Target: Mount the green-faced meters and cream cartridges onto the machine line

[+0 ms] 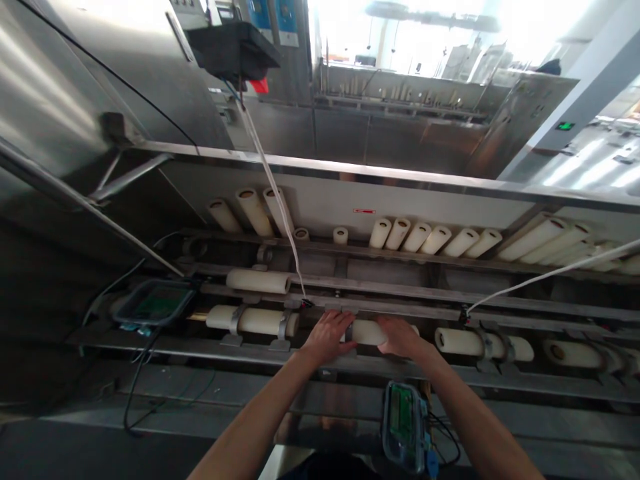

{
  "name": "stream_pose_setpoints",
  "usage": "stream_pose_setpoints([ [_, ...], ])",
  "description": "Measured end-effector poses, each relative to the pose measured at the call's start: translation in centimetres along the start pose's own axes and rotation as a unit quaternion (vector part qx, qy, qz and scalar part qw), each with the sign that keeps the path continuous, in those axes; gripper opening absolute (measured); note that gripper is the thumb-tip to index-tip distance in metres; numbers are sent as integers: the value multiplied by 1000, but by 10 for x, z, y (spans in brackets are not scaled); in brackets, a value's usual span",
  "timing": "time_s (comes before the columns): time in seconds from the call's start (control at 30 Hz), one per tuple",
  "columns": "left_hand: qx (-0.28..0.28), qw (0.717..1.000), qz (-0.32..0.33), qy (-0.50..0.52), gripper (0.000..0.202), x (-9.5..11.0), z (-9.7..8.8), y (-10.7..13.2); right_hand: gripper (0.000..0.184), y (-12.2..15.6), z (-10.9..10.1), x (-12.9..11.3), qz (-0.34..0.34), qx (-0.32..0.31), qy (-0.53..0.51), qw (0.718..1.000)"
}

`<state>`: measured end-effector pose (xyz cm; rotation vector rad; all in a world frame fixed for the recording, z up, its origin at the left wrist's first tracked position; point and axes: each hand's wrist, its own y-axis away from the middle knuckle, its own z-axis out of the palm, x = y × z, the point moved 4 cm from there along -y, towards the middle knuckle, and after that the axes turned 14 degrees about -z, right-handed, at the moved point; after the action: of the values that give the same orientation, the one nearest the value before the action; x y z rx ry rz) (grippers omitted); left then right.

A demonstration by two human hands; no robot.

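Note:
A cream-white roller (368,332) lies lengthwise along the metal rails, between my two hands. My left hand (329,337) is closed over its left end, by a metal ring clamp, with the fingertips pointing away from me. At the right end, my right hand (399,337) curls round the roller, its thumb side toward the middle. Both hands partly cover the roller. To the left a similar roller (260,321) sits in two metal clamps, and on the right another clamped roller (463,341) lies in the same line.
Behind the rails, several rollers (419,237) lean against the back panel. A loose roller (257,281) rests on the rear rail. Clear boxes with green circuit boards stand at left (154,301) and near my right forearm (401,427). A white cord (273,180) hangs down to the rail.

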<state>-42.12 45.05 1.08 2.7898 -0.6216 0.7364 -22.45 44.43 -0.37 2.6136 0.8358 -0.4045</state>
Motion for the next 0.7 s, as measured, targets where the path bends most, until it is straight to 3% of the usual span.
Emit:
stream_pose_setpoints([
  [0.2,-8,998,-13,-54,64,-10,-6,4,61,21,-8,19,13,-2,-4,1000],
  [0.37,-6,998,-14,-54,68,-15,-5,5,64,48,-29,28,36,52,-108,992],
  [0.53,-6,999,-19,-46,71,-15,-5,6,64,41,-75,27,59,217,-236,945],
  [0.7,-2,998,-35,-42,73,-15,-3,7,62,-19,-125,34,49,395,-303,866],
])
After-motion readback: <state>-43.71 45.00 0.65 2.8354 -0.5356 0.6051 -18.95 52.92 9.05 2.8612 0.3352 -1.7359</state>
